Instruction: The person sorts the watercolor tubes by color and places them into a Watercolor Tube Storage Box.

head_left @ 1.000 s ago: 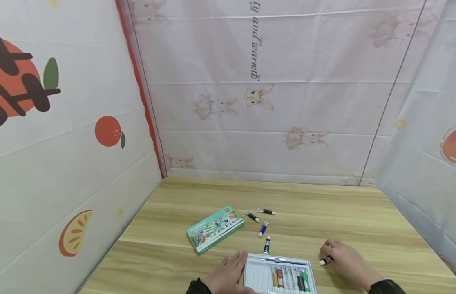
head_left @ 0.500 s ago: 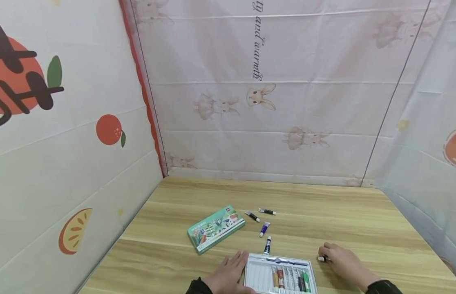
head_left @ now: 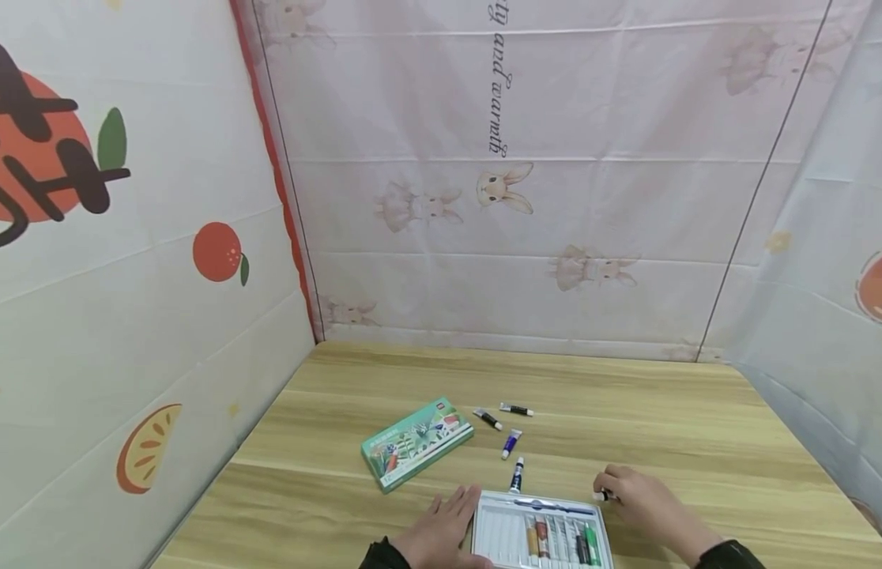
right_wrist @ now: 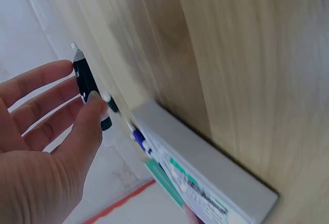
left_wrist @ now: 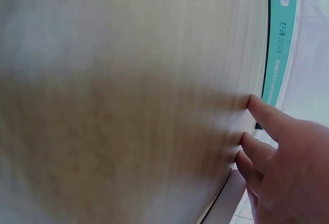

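My right hand [head_left: 647,506] pinches a small black paint tube [right_wrist: 86,80] between thumb and fingertips, just right of a white plastic tray [head_left: 499,533]. In the right wrist view its silvery crimped end points up, away from the thumb. Several paint tubes, among them a green one [head_left: 591,545] and a brown one [head_left: 542,537], lie in the tray's right part; a thin brush [head_left: 553,506] lies along its far edge. My left hand [head_left: 441,533] rests with straight fingers against the tray's left side. A dark blue paint tube [head_left: 517,474] lies at the tray's far edge.
Beyond the tray lie a violet tube [head_left: 510,444], a dark tube [head_left: 488,419] and a black tube [head_left: 516,409] on the wooden table [head_left: 697,419]. A green printed box [head_left: 417,444] sits to their left. Printed cloth walls [head_left: 441,300] enclose the table.
My right hand has moved left with the black paint tube, closer to the tray's right edge. The left hand and the tray stay in place.
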Tool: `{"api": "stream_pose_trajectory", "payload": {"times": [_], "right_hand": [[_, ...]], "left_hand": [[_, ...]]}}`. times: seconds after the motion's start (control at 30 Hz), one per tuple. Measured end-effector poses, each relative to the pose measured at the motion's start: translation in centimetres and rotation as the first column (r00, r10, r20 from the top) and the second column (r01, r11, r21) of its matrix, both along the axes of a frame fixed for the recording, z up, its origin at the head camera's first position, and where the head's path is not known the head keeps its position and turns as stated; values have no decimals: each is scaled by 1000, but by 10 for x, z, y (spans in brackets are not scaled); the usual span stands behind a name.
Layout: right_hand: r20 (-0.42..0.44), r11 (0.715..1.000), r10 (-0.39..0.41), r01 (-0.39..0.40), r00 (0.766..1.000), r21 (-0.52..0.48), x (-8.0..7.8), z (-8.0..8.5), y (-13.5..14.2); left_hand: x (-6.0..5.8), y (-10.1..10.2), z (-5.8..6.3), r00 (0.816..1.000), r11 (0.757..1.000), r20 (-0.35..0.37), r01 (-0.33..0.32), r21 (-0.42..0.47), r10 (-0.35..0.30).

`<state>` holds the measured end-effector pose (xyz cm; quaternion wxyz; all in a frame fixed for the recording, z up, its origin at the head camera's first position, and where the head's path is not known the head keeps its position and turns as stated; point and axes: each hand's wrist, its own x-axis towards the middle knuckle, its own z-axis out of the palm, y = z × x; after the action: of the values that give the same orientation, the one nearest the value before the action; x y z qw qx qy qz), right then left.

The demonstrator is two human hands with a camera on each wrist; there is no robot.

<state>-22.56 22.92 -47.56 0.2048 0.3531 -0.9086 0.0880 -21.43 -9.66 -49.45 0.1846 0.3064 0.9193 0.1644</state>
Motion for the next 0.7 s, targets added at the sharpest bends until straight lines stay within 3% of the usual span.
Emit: {"api": "stream_pose_trajectory", "payload": {"times": [0.17, 0.43, 0.7], "right_hand": [[2, 999, 51, -51, 999, -1, 3, 3, -15], [225, 998, 7, -21, 974, 58, 12, 16, -38], [173, 993, 106, -113, 979, 32, 16, 15, -60]], "left_hand": [[1, 0, 2, 1000, 1000, -15, 6, -5, -6], [1, 1, 3, 1000, 1000, 23, -3, 14, 3], [-1, 0, 2, 1000, 1000, 15, -4, 1, 4]]}}
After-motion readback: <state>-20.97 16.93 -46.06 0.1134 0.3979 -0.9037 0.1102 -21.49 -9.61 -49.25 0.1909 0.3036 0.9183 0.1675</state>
